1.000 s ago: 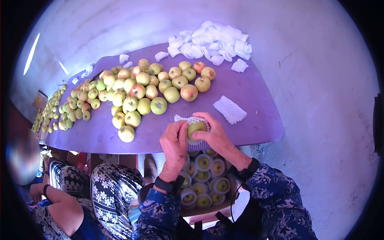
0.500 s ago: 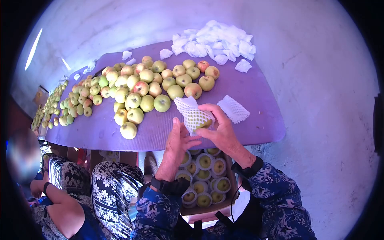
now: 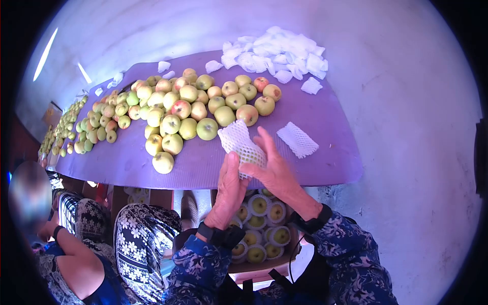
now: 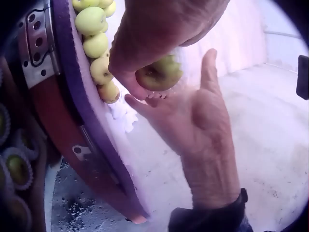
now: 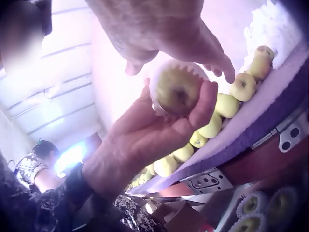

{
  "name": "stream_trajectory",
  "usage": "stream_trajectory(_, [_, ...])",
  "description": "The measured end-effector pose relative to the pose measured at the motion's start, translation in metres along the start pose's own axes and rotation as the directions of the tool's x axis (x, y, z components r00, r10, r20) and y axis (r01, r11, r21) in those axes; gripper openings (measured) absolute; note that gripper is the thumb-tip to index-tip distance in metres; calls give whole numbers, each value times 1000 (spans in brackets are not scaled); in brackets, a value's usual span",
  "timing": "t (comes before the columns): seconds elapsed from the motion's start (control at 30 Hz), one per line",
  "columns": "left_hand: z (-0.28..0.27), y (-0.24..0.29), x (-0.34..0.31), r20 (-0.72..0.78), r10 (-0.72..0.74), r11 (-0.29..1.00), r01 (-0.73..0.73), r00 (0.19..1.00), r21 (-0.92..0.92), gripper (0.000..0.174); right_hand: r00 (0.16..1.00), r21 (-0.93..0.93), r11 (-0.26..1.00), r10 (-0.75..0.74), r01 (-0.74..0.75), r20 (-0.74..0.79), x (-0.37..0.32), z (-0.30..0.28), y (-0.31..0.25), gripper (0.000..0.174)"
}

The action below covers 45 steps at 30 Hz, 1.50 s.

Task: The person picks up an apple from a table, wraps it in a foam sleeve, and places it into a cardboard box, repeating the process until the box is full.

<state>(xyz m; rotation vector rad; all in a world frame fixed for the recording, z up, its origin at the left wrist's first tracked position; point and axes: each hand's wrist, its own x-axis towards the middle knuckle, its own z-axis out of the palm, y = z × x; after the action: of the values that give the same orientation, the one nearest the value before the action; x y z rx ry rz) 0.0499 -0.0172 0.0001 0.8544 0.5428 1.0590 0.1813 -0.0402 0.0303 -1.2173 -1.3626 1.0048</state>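
My left hand holds an apple from below, its fingers and thumb curled round the sides. A white foam net sleeve covers the apple, and its loose end stands up past the fruit toward the table. In the left wrist view, the bare bottom of the apple shows at the sleeve's toothed edge. My right hand is spread close beside the sleeve, fingers straight and thumb right at the net. A second foam net lies flat on the purple table, beyond my right hand.
Loose apples cover the left and middle of the purple table. White foam nets are heaped at the back. Below the table edge, sleeved apples fill a box. Another person's patterned trousers show at left.
The sleeve has come up over the apple, which showed bare on its near side earlier. My left hand has closed round the apple; my right hand has loosened its grip and spread its fingers.
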Motion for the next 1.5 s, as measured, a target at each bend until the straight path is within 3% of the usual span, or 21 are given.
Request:
stream_trajectory(0.13, [5, 3, 1, 25, -52, 979, 56, 998, -198, 70, 999, -47, 999, 15, -13, 43, -1, 1, 14, 110])
stream_trajectory(0.23, [7, 7, -1, 29, -4, 987, 8, 1000, -159, 72, 992, -114, 986, -123, 120, -12, -2, 8, 26, 116])
stream_trajectory(0.33, [15, 9, -4, 19, 69, 991, -66, 997, -118, 74, 995, 31, 994, -103, 104, -16, -1, 10, 23, 114])
stream_trajectory(0.43, [10, 7, -4, 26, 42, 962, -33, 999, -270, 72, 976, 31, 976, -217, 218, -16, 1, 10, 17, 111])
stream_trajectory(0.53, [6, 2, -8, -35, -79, 901, 56, 996, -431, 68, 922, -188, 905, -386, 383, 22, -1, 14, 16, 106])
stream_trajectory(0.63, [-2, 7, -13, 98, 6, 940, 28, 995, -341, 64, 766, -463, 649, -633, 603, 110, 6, 10, 17, 103])
stream_trajectory(0.73, [1, 17, -15, 23, -157, 890, 151, 987, -429, 64, 706, -575, 529, -697, 624, 125, 6, 11, 15, 102])
stream_trajectory(0.83, [-6, 20, -14, -53, -183, 867, 135, 982, -480, 65, 691, -708, 389, -696, 590, 194, 4, 17, 17, 106])
stream_trajectory(0.93, [-9, 30, -13, -140, -153, 885, 72, 978, -459, 51, 737, -706, 412, -636, 576, 231, 3, 20, 12, 102])
stream_trajectory(1.03, [-24, 22, -4, -230, -142, 878, 15, 963, -479, 56, 769, -592, 562, -618, 578, 164, 0, 23, 6, 93])
stream_trajectory(1.13, [-35, 21, -2, -68, 21, 950, -41, 997, -309, 60, 694, -510, 583, -719, 632, 39, 1, 11, -8, 87])
stream_trajectory(1.23, [-22, 25, -2, -235, -68, 960, -1, 969, -280, 63, 627, -599, 478, -778, 642, 52, -2, 2, -24, 76])
stream_trajectory(1.33, [-20, 19, -1, -239, -58, 975, 4, 969, -221, 66, 637, -677, 416, -765, 607, 101, -5, 2, -27, 63])
stream_trajectory(1.43, [-54, 8, 3, 183, -35, 900, 111, 982, -421, 66, 597, -655, 401, -796, 641, 98, -1, 1, -20, 42])
stream_trajectory(1.5, [-57, 6, 5, 270, -9, 865, 143, 963, -482, 65, 575, -671, 360, -809, 648, 122, -2, -4, -21, 35])
